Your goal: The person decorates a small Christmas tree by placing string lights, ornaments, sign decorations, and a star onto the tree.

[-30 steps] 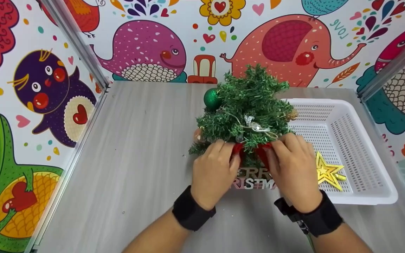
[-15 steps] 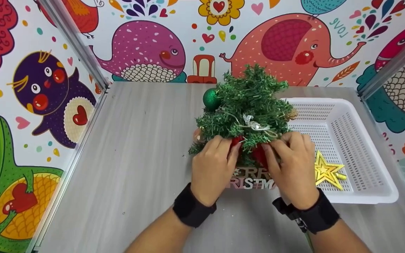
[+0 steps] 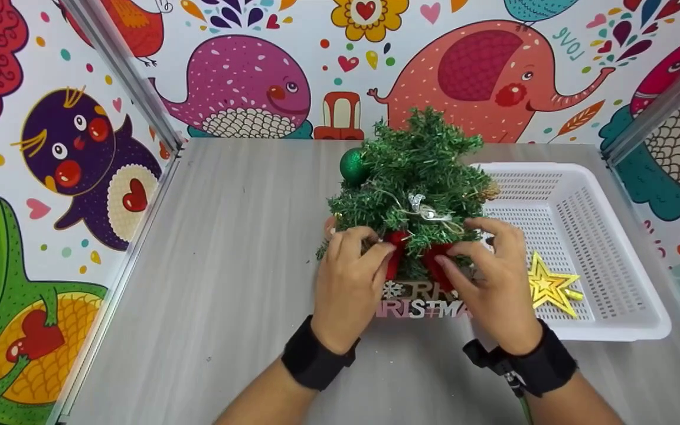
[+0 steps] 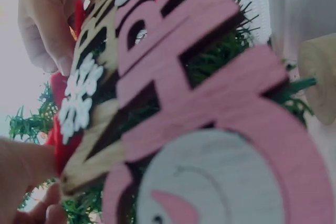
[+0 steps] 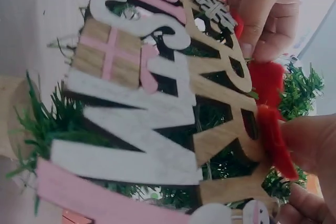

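A small green Christmas tree [image 3: 422, 159] stands on the table with a wooden "Merry Christmas" sign [image 3: 425, 308] at its lower front. Red felt-like cloth [image 3: 439, 265] shows between the branches and the sign's top edge; its full shape is hidden. Left of the cloth is my left hand [image 3: 349, 289], its thumb at the red edge and a gap to its other fingers. My right hand [image 3: 493, 289] is at the opposite side, fingers spread, its thumb touching a red flap [image 5: 275, 142] in the right wrist view. A silvery ornament with twine [image 3: 428, 213] hangs above.
A white perforated basket [image 3: 617, 248] stands at the right, holding a yellow star [image 3: 546, 285]. One green glitter ball [image 3: 353, 166] hangs at the tree's upper left. Illustrated panels [image 3: 239, 88] enclose the table [image 3: 228, 248] at the back and sides.
Both hands have loosened from the red cloth, their fingers spreading. The left hand has shifted slightly left, baring more of the cloth and the sign. The tree stays in place.
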Action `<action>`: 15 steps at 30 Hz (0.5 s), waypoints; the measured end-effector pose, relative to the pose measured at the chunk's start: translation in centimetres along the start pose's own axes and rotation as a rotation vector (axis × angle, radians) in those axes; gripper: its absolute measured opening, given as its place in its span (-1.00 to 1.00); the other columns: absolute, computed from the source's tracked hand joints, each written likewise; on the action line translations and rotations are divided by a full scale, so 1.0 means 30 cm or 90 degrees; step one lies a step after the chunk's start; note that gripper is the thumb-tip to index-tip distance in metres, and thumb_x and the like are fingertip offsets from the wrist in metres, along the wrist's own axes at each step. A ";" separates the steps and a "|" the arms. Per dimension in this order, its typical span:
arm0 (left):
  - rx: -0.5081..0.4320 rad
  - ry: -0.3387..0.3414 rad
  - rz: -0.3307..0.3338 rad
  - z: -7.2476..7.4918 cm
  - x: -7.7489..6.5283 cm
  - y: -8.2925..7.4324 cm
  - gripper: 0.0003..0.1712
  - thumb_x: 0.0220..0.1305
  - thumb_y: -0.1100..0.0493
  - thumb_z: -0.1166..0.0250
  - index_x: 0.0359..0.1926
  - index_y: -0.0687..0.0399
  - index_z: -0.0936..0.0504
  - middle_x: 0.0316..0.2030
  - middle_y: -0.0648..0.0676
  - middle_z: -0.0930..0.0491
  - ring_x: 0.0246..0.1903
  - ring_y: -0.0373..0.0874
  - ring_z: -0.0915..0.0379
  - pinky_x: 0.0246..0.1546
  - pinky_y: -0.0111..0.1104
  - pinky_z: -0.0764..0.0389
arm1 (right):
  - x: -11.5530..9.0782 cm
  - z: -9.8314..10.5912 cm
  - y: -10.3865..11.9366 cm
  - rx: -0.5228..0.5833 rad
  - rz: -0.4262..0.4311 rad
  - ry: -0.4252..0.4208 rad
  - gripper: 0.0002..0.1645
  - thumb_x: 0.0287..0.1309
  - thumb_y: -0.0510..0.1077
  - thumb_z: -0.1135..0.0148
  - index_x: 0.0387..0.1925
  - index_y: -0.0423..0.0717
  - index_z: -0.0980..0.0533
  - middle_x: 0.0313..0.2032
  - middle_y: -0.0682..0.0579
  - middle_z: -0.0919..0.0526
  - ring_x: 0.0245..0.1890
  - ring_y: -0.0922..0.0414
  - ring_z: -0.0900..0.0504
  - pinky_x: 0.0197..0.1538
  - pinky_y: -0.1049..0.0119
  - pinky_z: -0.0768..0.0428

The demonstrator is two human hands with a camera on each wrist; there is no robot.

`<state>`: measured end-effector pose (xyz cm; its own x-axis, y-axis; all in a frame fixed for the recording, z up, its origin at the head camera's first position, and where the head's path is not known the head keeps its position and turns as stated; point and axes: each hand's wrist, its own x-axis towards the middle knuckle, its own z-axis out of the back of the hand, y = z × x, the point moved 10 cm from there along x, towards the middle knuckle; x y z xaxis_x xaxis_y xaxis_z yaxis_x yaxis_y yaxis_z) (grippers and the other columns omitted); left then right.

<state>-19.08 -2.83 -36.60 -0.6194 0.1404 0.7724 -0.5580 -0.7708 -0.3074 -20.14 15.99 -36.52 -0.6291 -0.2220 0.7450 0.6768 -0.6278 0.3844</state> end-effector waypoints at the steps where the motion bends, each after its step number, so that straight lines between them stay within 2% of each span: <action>1: 0.013 0.003 -0.004 -0.002 -0.001 0.000 -0.88 0.30 0.24 -0.53 -0.15 -0.01 -0.83 -0.01 0.12 -0.60 -0.06 0.00 -0.42 0.20 -0.02 -0.62 | -0.002 -0.004 -0.003 0.002 -0.001 0.004 -0.59 0.52 0.14 -0.24 -0.26 -0.12 -0.64 0.20 -0.33 -0.56 0.23 -0.28 -0.42 0.39 -0.05 -0.20; 3: 0.038 0.013 -0.009 -0.008 -0.004 -0.002 -0.81 0.29 0.19 -0.56 -0.08 -0.06 -0.86 0.10 0.13 -0.60 0.03 0.02 -0.37 0.38 0.15 -0.45 | -0.006 -0.013 -0.010 0.001 -0.002 0.012 -0.56 0.53 0.16 -0.21 -0.23 -0.12 -0.68 0.27 -0.35 -0.53 0.33 -0.32 -0.40 0.50 -0.15 -0.15; 6: 0.054 0.031 -0.008 -0.018 -0.010 -0.002 -0.74 0.26 0.14 -0.58 -0.02 -0.09 -0.85 0.21 0.14 -0.58 0.13 0.03 -0.34 0.44 0.21 -0.33 | -0.013 -0.022 -0.019 0.000 -0.003 0.016 -0.53 0.53 0.17 -0.20 -0.21 -0.15 -0.71 0.30 -0.37 -0.53 0.37 -0.35 -0.38 0.55 -0.18 -0.11; 10: 0.045 0.036 -0.002 -0.017 -0.016 0.001 -0.75 0.26 0.15 -0.58 -0.03 -0.07 -0.84 0.22 0.15 -0.59 0.14 0.06 -0.35 0.40 0.14 -0.41 | -0.018 -0.025 -0.021 0.000 0.002 0.016 -0.49 0.53 0.19 -0.19 -0.20 -0.17 -0.71 0.29 -0.38 -0.53 0.39 -0.34 -0.38 0.57 -0.17 -0.10; 15: 0.021 0.009 -0.006 0.007 -0.023 -0.001 -0.84 0.30 0.19 -0.54 -0.11 -0.03 -0.84 0.16 0.14 -0.63 0.10 0.07 -0.41 0.19 -0.06 -0.60 | -0.021 -0.005 -0.009 0.016 0.006 0.001 -0.56 0.52 0.15 -0.23 -0.18 -0.15 -0.71 0.28 -0.35 -0.54 0.42 -0.24 -0.39 0.57 -0.11 -0.12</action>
<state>-18.52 -3.05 -37.00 -0.6226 0.1558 0.7669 -0.5450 -0.7896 -0.2820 -19.99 16.19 -37.18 -0.6229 -0.2286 0.7482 0.6919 -0.6073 0.3905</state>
